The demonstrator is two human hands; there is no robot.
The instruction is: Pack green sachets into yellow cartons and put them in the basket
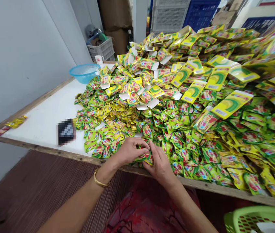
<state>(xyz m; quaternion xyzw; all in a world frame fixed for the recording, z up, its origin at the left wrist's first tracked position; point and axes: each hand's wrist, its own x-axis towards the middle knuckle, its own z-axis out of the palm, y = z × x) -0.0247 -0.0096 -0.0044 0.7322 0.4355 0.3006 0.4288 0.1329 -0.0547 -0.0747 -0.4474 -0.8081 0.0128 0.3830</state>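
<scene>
My left hand (pixel 133 151) and my right hand (pixel 159 164) meet over the front edge of the table. Both are closed, fingers bent around small green-and-red wrapped packets (pixel 148 158) that show between them. How many packets they hold is hidden by the fingers. Around and beyond my hands lies a thick heap of similar green packets (pixel 183 152), with yellow ones (pixel 120 118) mixed in. Yellow-green printed cardboard boxes (pixel 232 103) are piled on top of the heap, several with their white end flaps open.
A blue plastic basket (pixel 84 73) and a white mug (pixel 99 59) stand at the table's back left. A blurred dark object (pixel 66 132) lies left of the heap. The wooden rim (pixel 42 149) edges the table. A green basket (pixel 261 216) is at lower right.
</scene>
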